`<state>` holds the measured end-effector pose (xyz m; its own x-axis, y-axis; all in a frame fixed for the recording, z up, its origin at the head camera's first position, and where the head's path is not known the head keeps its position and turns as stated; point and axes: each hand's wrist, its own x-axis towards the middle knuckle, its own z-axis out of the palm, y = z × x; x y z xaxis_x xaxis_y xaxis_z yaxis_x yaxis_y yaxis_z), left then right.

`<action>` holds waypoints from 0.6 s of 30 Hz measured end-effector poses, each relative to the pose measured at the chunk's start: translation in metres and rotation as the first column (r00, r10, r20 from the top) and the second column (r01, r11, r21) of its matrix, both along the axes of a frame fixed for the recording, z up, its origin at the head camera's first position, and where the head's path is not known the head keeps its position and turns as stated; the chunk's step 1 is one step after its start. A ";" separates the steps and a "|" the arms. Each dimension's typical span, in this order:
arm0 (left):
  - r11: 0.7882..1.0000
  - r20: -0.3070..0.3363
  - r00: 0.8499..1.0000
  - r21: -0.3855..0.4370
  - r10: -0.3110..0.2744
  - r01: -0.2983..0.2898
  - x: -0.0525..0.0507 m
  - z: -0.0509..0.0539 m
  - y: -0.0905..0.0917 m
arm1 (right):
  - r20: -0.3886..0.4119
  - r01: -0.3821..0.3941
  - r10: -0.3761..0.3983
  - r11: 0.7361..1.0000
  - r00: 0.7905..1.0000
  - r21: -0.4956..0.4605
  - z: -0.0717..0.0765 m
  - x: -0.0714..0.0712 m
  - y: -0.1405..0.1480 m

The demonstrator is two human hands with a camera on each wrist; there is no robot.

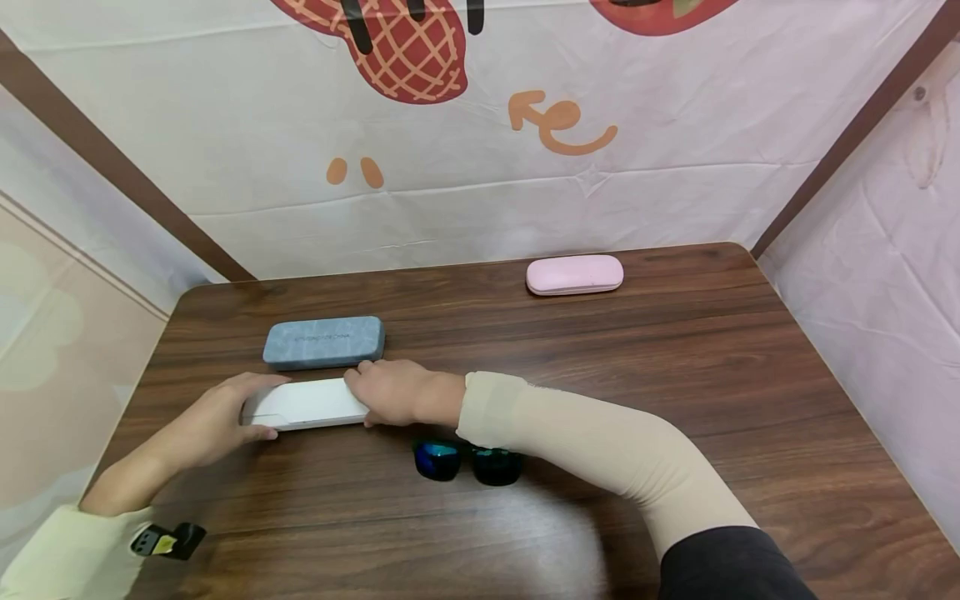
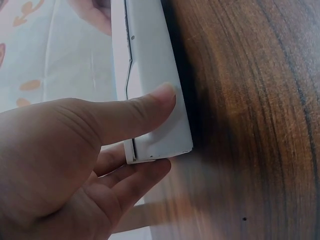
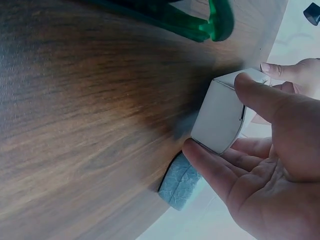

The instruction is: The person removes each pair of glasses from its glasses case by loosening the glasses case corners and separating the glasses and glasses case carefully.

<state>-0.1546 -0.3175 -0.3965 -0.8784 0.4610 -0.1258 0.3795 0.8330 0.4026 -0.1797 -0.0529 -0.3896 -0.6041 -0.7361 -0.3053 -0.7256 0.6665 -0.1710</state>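
A long white glasses case [image 1: 311, 402] with a seam along its side lies between both hands on the wooden table. My left hand [image 1: 217, 417] holds its left end; in the left wrist view the thumb [image 2: 150, 107] presses the near side while the other fingers reach round the end. At the opposite end, my right hand [image 1: 397, 393] grips the case, its thumb [image 3: 255, 92] and fingers spread across the end face in the right wrist view. Just behind the white case sits a blue-grey glasses case [image 1: 324, 342], closed.
Dark sunglasses [image 1: 468, 462] with bluish lenses lie near the right forearm; their green frame [image 3: 220, 22] shows in the right wrist view. A pink glasses case [image 1: 574, 275] stands by the table's back edge. A printed cloth [image 1: 480, 217] hangs behind the table [image 1: 675, 350].
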 end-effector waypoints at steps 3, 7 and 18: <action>1.000 0.014 1.000 0.001 0.004 -0.004 -0.001 0.001 0.002 | -0.002 -0.006 0.006 1.000 1.000 -0.004 0.001 -0.001 0.002; 1.000 0.014 1.000 0.004 0.001 -0.001 -0.001 0.004 0.005 | 0.002 -0.006 0.006 1.000 1.000 -0.009 0.003 -0.002 0.007; 0.999 -0.004 0.999 -0.002 -0.039 0.038 -0.002 0.009 0.017 | 0.002 -0.022 0.022 0.999 1.000 -0.032 0.005 -0.001 0.022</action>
